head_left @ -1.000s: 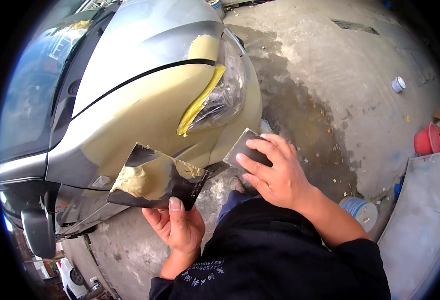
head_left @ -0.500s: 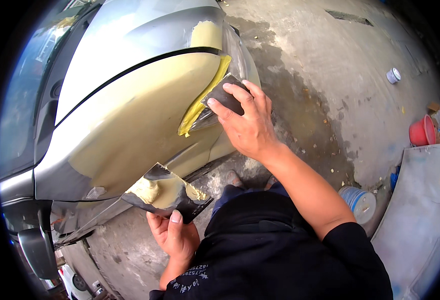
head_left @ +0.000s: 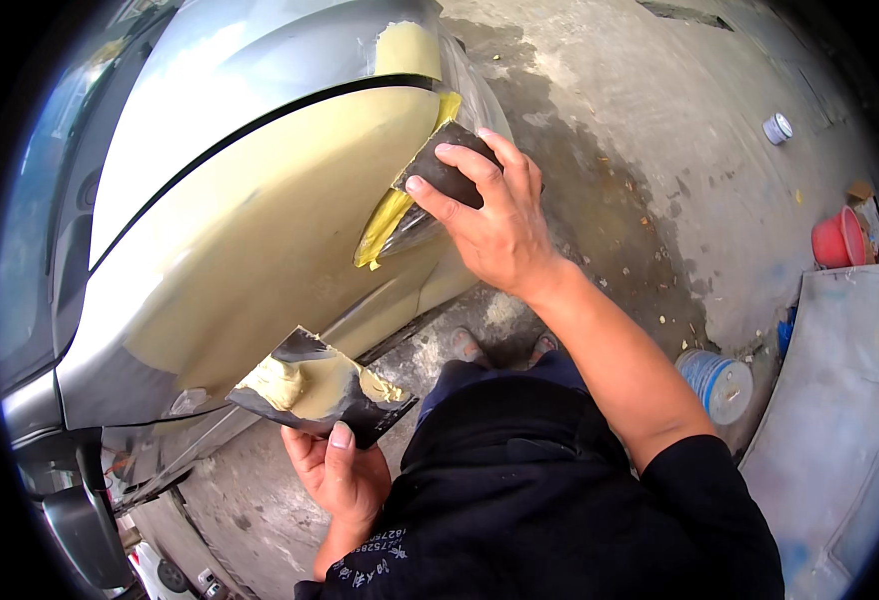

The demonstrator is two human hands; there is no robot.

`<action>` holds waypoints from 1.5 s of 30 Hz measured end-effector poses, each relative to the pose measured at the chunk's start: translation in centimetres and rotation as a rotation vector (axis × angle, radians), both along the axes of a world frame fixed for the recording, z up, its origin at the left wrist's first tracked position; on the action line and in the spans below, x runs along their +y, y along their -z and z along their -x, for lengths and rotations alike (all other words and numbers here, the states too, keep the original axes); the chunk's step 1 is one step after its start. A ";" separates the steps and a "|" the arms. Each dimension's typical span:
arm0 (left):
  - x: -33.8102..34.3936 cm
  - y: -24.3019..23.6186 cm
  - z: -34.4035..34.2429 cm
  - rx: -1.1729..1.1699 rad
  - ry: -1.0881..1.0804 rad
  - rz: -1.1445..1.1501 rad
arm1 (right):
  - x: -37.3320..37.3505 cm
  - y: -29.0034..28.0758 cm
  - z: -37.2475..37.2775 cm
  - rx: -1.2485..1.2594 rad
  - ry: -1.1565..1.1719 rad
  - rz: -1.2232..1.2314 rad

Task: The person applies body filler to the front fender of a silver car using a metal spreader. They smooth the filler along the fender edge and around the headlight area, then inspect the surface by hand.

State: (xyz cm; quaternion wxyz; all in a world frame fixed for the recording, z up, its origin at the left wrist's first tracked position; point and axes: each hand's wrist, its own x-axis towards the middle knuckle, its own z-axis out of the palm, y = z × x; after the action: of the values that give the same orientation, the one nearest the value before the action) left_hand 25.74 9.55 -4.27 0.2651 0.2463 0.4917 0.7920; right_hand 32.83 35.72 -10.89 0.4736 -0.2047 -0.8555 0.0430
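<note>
In my right hand [head_left: 505, 215] is a dark, flat putty spreader [head_left: 447, 168], gripped between thumb and fingers. Its edge lies over the yellow masking tape [head_left: 388, 225] that runs along the headlight [head_left: 415, 232] of a silver car. Beside it, the car's fender [head_left: 270, 210] carries a broad coat of pale yellow filler. Low and to the left, my left hand [head_left: 340, 475] grips a black mixing plate [head_left: 365, 425] by its near edge, thumb on top. A mound of cream-coloured putty [head_left: 278, 382] and smears of it sit on the plate.
The hood bears a filler patch [head_left: 409, 50]. Behind my right arm stand a metal pail [head_left: 728, 390] and a pale panel [head_left: 830, 370]. Farther off are a red bucket [head_left: 840, 240] and a small can [head_left: 777, 128]. The side mirror [head_left: 85, 530] juts out at lower left.
My right hand and the spreader sit slightly higher, covering more of the tape's upper part. The plate in my left hand has shifted slightly left. The whole view has shifted a little.
</note>
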 end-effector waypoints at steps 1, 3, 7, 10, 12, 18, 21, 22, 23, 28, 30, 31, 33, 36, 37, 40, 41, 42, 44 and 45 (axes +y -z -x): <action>0.1 0.0 -0.1 -0.009 -0.028 0.015 | 0.0 0.2 -0.2 -0.007 0.004 0.004; 0.2 -0.2 -0.3 -0.022 -0.094 0.043 | 0.0 0.1 -0.4 0.004 -0.005 0.010; 0.2 -0.4 -0.1 -0.029 -0.071 0.036 | -0.8 -0.9 -1.2 0.067 -0.052 0.108; 0.4 -0.8 0.1 -0.112 -0.054 0.022 | -2.8 -2.3 -2.8 0.170 -0.284 0.412; 1.0 -1.1 0.1 -0.202 -0.041 0.010 | -5.3 -3.6 -4.3 0.253 -0.592 0.699; 2.4 -0.9 0.5 -0.245 0.040 -0.035 | -7.5 -2.5 -6.5 0.103 -0.866 0.688; 2.0 -1.3 0.4 -0.181 0.034 -0.048 | -5.4 -2.2 -5.9 -0.099 -0.519 0.412; 1.8 -1.2 0.4 -0.147 0.027 -0.053 | -4.7 -2.2 -5.5 -0.107 -0.378 0.334; 1.9 -1.3 0.4 -0.109 0.015 -0.071 | -3.6 -2.4 -5.0 -0.114 -0.245 0.243; 1.7 -1.1 1.1 -0.135 0.040 -0.039 | 0.9 -2.8 -2.8 -0.141 -0.070 -0.117; 1.4 -0.8 1.0 -0.141 0.028 -0.042 | 1.4 -3.0 -2.2 -0.142 -0.103 -0.155; 1.3 -0.9 1.0 -0.145 0.032 -0.043 | 1.5 -3.1 -2.0 -0.144 -0.106 -0.164; 1.1 -0.7 0.9 -0.154 0.035 -0.042 | 1.5 -3.3 -1.8 -0.149 -0.117 -0.181; 0.9 -0.6 0.9 -0.158 0.029 -0.028 | 1.6 -3.3 -1.5 -0.164 -0.114 -0.186; 0.9 -0.6 0.8 -0.157 0.015 -0.025 | 1.6 -3.3 -1.4 -0.170 -0.102 -0.200; 1.2 -0.6 0.7 -0.151 -0.007 -0.014 | 2.0 -3.3 -1.5 -0.187 -0.068 -0.217; 1.2 -0.6 0.8 -0.147 -0.006 -0.010 | 2.3 -3.2 -1.7 -0.190 -0.064 -0.206; 1.2 -0.5 0.8 -0.144 -0.005 -0.005 | 2.5 -3.2 -1.8 -0.194 -0.060 -0.196; 1.1 -0.4 0.8 -0.160 -0.017 -0.002 | 2.7 -3.3 -2.2 -0.202 -0.060 -0.195; 1.0 -0.3 0.8 -0.169 -0.020 -0.002 | 2.8 -3.4 -2.3 -0.206 -0.058 -0.196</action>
State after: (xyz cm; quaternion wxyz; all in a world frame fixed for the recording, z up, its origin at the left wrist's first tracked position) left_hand 24.89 10.58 -3.96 0.2974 0.1738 0.4691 0.8132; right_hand 35.14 38.48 -7.50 0.3995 -0.1361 -0.9053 -0.0482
